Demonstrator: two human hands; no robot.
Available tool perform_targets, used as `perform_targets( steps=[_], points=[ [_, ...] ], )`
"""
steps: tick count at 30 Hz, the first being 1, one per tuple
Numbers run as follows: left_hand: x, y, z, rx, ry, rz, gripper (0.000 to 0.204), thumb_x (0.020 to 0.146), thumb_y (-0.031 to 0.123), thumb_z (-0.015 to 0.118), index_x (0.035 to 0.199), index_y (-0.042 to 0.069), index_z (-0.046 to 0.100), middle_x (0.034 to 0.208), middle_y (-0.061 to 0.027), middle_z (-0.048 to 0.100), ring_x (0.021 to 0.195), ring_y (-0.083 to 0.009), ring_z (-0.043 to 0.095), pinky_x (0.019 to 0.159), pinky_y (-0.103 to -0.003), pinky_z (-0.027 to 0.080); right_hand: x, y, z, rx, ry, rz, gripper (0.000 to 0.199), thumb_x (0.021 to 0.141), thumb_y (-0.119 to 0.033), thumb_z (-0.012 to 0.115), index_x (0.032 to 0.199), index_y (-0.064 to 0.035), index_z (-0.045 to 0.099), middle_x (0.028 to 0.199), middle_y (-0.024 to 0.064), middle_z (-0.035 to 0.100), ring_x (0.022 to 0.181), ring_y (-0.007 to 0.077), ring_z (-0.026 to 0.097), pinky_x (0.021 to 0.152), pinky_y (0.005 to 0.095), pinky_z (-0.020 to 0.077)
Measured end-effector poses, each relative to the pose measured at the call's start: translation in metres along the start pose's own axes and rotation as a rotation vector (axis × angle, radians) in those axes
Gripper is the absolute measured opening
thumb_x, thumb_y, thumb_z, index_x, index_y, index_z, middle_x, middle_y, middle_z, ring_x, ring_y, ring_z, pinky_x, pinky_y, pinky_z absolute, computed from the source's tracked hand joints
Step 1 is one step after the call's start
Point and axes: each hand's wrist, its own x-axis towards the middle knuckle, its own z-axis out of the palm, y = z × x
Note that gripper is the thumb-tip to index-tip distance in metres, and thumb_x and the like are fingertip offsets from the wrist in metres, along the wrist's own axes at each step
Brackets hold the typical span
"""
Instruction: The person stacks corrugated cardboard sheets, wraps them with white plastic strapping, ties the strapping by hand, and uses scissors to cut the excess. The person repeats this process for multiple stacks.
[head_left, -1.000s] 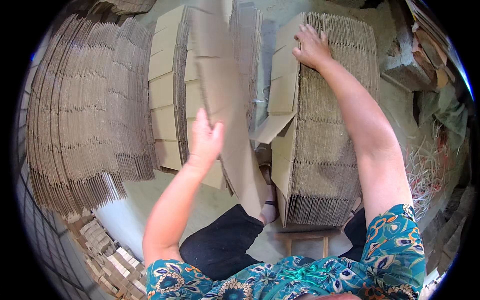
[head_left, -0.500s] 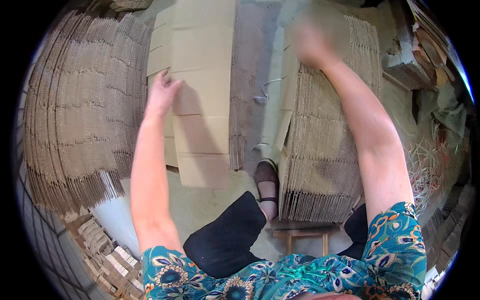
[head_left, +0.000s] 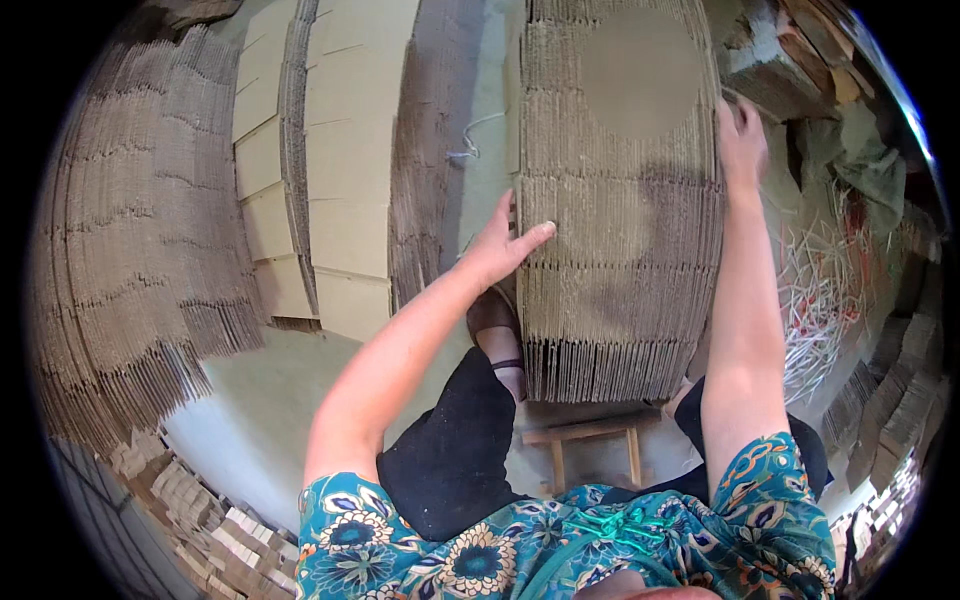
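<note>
Against the left face of a tall stack of flattened cardboard sheets (head_left: pixel 620 200), the left hand (head_left: pixel 497 250) lies flat, its fingers (head_left: pixel 530 236) straight and close together, thumb raised, pressing the edges rather than gripping. At the stack's far right edge the right hand (head_left: pixel 741 140) curls over the top sheets, fingers bent and loosely spread on the cardboard; whether they pinch a sheet cannot be told. Both bare forearms reach up from a teal flowered blouse (head_left: pixel 560 545), the left bent at the elbow, the right nearly straight. The stack stands on edge between the person's knees, above a small wooden stool (head_left: pixel 590 440). A sandalled foot (head_left: pixel 497 330) rests on the pale concrete floor (head_left: pixel 270 400). More cardboard stacks (head_left: pixel 130 250) fan out on the left, folded boxes (head_left: pixel 340 160) lean behind, and white plastic strapping (head_left: pixel 830 290) tangles at the right.
</note>
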Motion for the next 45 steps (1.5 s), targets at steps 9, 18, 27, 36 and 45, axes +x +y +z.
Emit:
perform_targets(
  steps=[9,18,27,36,45],
  points=[
    [0.001,0.034,0.008,-0.123,0.061,-0.264,0.105,0.073,0.053,0.07,0.142,-0.003,0.014,0.138,-0.019,0.037,0.125,-0.0291,0.04,0.102,-0.039,0.033,-0.128,-0.003,-0.025,-0.001,-0.441,0.183,0.083,0.076,-0.068,0.053,0.122,0.0021,0.051,0.118,0.0247,0.056,0.112,0.0347,0.053,0.097,0.0404,0.0391],
    [0.008,0.003,0.003,0.125,0.322,0.105,0.092,0.069,0.039,0.077,0.134,-0.005,0.029,0.133,-0.0196,0.041,0.124,-0.029,0.04,0.105,-0.038,0.03,-0.137,-0.007,-0.002,-0.007,-0.384,0.15,0.089,0.069,-0.071,0.057,0.125,-0.0029,0.047,0.113,0.0231,0.059,0.109,0.0382,0.054,0.094,0.0435,0.0413],
    [0.051,0.119,0.11,0.907,-0.178,0.944,0.069,0.074,0.04,0.069,0.126,0.002,0.045,0.135,-0.0139,0.041,0.131,-0.0303,0.032,0.11,-0.047,0.021,-0.087,0.041,-0.004,0.52,-0.63,0.46,0.066,0.088,-0.059,0.041,0.108,-0.0004,0.064,0.102,0.0196,0.065,0.099,0.0268,0.061,0.088,0.0352,0.0434],
    [0.074,0.103,0.141,1.075,-0.336,1.016,0.043,0.079,0.045,0.058,0.095,0.006,0.058,0.107,-0.0056,0.053,0.12,-0.0212,0.041,0.112,-0.047,0.018,0.007,0.089,0.068,-0.279,-0.089,-0.091,0.027,0.086,-0.029,0.057,0.11,-0.0148,0.058,0.111,0.0124,0.058,0.094,0.0369,0.059,0.078,0.0454,0.0482],
    [0.07,0.101,0.142,1.085,-0.285,1.033,0.042,0.081,0.045,0.057,0.095,0.005,0.06,0.106,-0.0051,0.055,0.12,-0.021,0.042,0.112,-0.049,0.018,-0.013,0.103,0.046,-0.553,-0.802,-0.364,0.025,0.086,-0.022,0.049,0.105,-0.0114,0.061,0.094,0.0163,0.065,0.088,0.0355,0.062,0.074,0.0457,0.0486]
  ],
)
